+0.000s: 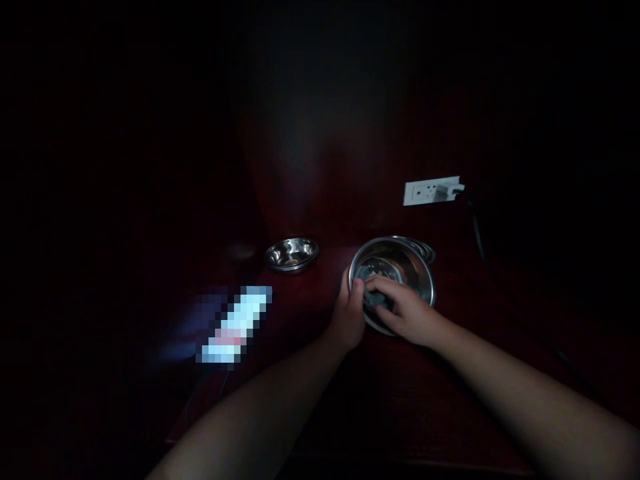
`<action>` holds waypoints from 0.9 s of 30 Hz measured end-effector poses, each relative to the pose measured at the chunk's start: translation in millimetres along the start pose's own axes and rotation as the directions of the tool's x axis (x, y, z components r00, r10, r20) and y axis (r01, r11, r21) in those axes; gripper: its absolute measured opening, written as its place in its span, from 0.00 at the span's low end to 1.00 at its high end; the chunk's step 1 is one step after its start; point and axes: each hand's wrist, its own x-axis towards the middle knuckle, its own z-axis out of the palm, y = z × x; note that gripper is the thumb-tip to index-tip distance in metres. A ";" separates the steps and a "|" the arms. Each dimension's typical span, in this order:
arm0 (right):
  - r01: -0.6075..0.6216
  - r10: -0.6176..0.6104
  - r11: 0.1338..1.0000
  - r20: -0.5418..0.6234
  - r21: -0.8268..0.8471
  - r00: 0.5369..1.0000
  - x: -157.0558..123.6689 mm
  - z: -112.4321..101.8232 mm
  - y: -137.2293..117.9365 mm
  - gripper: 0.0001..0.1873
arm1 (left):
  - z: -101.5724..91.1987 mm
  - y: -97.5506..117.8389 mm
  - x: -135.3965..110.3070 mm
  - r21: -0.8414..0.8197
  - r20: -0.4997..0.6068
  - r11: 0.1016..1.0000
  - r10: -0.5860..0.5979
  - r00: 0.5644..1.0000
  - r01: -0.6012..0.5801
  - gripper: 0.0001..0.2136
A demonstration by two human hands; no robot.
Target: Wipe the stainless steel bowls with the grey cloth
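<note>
The work item is a metal bowl (419, 265) with a polished inner wall and a bright, rolled rim. It is right of centre in my head view, tilted so that its mouth faces me. Grey material shows in its base; I cannot tell what it is. The left hand (349, 315) grips the near-left rim, thumb over the edge, fingers outside. The right hand (406, 309) reaches over the near-right rim with curled fingers inside the bowl; I cannot tell whether they pinch anything.

Further metal rims (428, 249) show directly behind the bowl, at its right. The table (307, 310) is dark red and dimly lit. A white wall socket (423, 192) carries a plug (453, 189), from which a dark cable (477, 230) descends on the right. A bright, pixelated rectangle (240, 323) lies at left.

The table's front edge runs below the forearms. Small metal dishes (292, 256), apparently stacked, stand well apart from the bowl, with a stretch of table between. The wall bounds the far side; both outer margins are too dark to read.
</note>
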 end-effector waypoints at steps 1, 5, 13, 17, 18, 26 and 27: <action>0.019 -0.019 0.999 -0.012 -0.034 1.000 0.5 -0.1 0.0 0.17 | 0.9 1.0 -1.0 -0.012 0.013 1.000 -0.002 1.000 0.002 0.22; 0.022 -0.039 0.969 -0.063 -0.245 0.997 3.3 -5.3 2.0 0.21 | 4.3 6.8 -5.1 -0.025 0.051 0.999 -0.029 0.998 0.030 0.20; -0.195 0.139 0.743 -0.137 -0.641 0.981 7.3 -19.9 14.8 0.17 | 2.9 6.7 -3.7 -0.111 0.001 0.989 -0.096 0.995 0.096 0.20; -0.200 0.233 0.679 -0.051 -0.707 0.971 6.7 -18.7 13.0 0.14 | -0.1 7.2 -1.3 -0.066 -0.063 0.996 -0.071 0.996 0.067 0.24; -0.202 0.262 0.678 -0.025 -0.707 0.965 6.4 -18.1 11.9 0.13 | -0.6 7.5 -0.8 -0.054 -0.071 0.997 -0.058 0.996 0.054 0.24; -0.109 0.234 0.882 0.226 -0.458 0.946 1.1 -11.5 9.6 0.09 | -2.5 0.9 2.9 -0.042 -0.071 0.999 0.024 0.997 -0.027 0.25; -0.096 0.211 0.906 0.242 -0.413 0.947 0.4 -10.6 9.9 0.10 | -2.7 0.1 2.9 -0.048 -0.068 0.998 0.027 0.997 -0.030 0.25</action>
